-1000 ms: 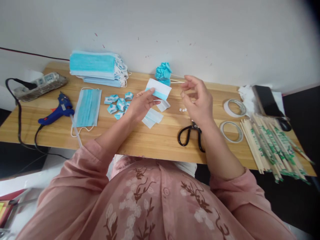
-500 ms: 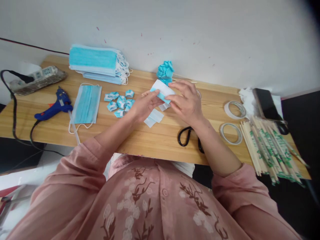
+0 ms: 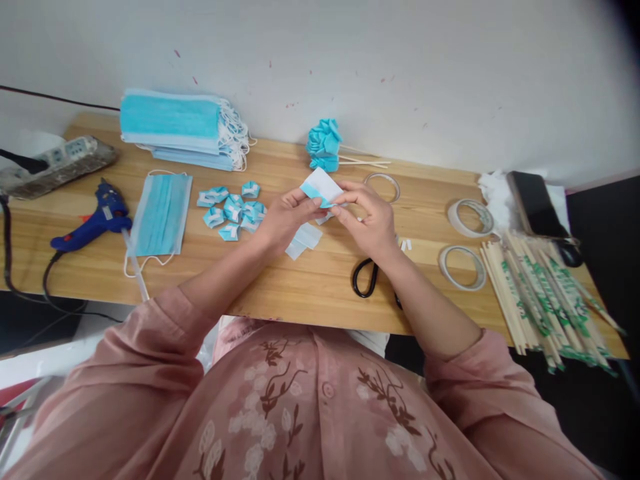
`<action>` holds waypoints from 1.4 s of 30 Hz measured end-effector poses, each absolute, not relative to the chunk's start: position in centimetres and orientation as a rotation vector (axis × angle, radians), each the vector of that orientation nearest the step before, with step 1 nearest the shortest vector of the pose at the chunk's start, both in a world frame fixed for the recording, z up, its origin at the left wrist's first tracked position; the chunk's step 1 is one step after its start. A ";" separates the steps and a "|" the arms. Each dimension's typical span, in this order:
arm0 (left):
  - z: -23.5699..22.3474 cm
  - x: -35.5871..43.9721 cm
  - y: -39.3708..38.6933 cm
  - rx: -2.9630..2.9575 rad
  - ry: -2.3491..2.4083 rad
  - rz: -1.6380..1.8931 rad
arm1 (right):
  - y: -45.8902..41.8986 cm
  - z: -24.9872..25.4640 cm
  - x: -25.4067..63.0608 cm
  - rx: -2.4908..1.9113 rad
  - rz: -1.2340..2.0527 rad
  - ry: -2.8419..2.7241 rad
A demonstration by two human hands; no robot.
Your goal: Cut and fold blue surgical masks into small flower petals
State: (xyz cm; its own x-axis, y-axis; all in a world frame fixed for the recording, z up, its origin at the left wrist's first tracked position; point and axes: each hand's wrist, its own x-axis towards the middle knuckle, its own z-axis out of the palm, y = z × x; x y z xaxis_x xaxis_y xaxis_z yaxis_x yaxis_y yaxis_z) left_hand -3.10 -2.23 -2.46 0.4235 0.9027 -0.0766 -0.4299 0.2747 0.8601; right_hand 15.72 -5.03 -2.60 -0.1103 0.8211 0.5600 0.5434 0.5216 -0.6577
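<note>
Between my two hands is a small blue-and-white piece of mask fabric (image 3: 324,184), its blue edge folded over along the lower side. My left hand (image 3: 287,217) pinches its left part with the thumb on top. On the right corner, my right hand (image 3: 367,217) grips it between thumb and fingers. Below the hands lie pale cut fabric pieces (image 3: 304,241), partly covered. Several folded blue petals (image 3: 233,208) sit left of my left hand. Under my right forearm are black-handled scissors (image 3: 364,279), their blades hidden. Behind the hands rests a blue fabric flower bunch (image 3: 324,141) with thin sticks.
On the left are a mask stack (image 3: 170,120), a single mask (image 3: 163,215), a blue glue gun (image 3: 100,217) and a power strip (image 3: 75,160). Tape rolls (image 3: 463,268), wrapped chopsticks (image 3: 545,300) and a phone (image 3: 535,203) lie on the right.
My right fingers, raised and spread before, have come down onto the fabric's right corner. The piece is turned and sits slightly lower. The whole view has shifted a little.
</note>
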 end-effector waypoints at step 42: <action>-3.1 -3.1 -2.1 1.147 0.815 0.949 | -4.7 -3.7 16.1 -1.109 0.618 -1.588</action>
